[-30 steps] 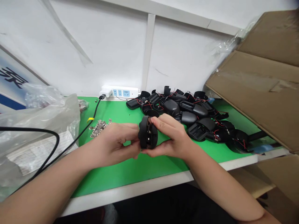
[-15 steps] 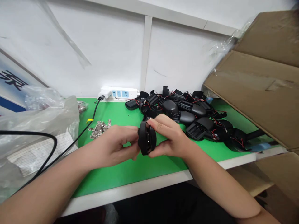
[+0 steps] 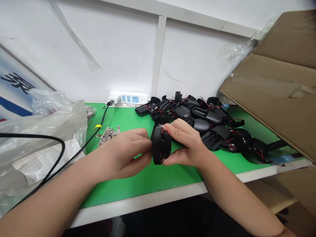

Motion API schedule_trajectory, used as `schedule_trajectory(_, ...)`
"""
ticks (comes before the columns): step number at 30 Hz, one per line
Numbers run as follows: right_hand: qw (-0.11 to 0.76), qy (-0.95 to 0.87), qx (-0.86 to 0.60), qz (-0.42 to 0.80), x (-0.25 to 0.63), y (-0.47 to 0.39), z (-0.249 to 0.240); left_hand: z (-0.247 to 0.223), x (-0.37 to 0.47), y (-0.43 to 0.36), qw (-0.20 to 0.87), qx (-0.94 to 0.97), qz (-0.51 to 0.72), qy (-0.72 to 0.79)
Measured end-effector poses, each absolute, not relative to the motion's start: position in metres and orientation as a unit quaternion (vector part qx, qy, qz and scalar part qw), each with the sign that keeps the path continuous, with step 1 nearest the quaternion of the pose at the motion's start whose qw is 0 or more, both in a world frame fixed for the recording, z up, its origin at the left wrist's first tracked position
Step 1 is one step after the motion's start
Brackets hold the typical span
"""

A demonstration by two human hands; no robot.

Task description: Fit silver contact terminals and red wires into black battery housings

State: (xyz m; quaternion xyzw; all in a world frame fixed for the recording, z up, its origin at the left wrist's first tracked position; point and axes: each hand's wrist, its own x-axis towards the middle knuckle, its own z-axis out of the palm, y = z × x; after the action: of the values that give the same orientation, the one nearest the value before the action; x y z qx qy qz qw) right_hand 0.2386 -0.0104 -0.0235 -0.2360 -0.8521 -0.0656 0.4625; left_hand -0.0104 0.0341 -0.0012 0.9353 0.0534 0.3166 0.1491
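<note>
Over the front of the green tabletop, my right hand (image 3: 186, 143) grips a rounded black plastic housing (image 3: 158, 148), thumb below and fingers above. The housing stands edge-on, its slotted inside facing me. At its left side my left hand (image 3: 130, 153) is closed, its curled fingers against the black plastic; the fingertips and anything pinched in them are hidden. Left of that hand lies a small heap of shiny metal pieces (image 3: 108, 135). Behind and right of my right hand, several similar black plastic housings (image 3: 202, 115) with thin red wires are piled.
A white power strip (image 3: 133, 98) sits against the wall, with a black cable (image 3: 98, 131) running from it toward the left front. Clear plastic bags (image 3: 59, 121) and a printed sheet (image 3: 49, 159) cover the left side. A large cardboard box (image 3: 278, 75) leans over the right end.
The view has shifted slightly, so the scene appears further right. My left fingers have curled more against the housing's left side, which has turned a little. My right hand keeps its grip.
</note>
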Motion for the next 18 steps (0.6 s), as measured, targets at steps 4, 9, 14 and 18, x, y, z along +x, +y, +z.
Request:
schedule_trajectory(4,0.469,-0.851,-0.23,-0.055,0.2386,-0.01,-0.0237,-0.0006,-0.0117,0.0319,0.176,0.942,0.277,0.063)
schedule_trajectory(9,0.458,-0.857,-0.232,-0.052,0.2386,-0.0098,-0.0241,0.0026,-0.0082,0.0298,0.193,0.935,0.296,0.039)
schedule_trajectory(14,0.45,-0.859,-0.237,-0.055,0.2386,-0.0098,-0.0238,0.0035,-0.0057,0.031,0.223,0.93,0.291,0.034)
schedule_trajectory(18,0.441,-0.864,-0.238,-0.05,0.238,-0.01,-0.0241,0.0031,-0.0077,0.0308,0.235,0.933,0.269,0.041)
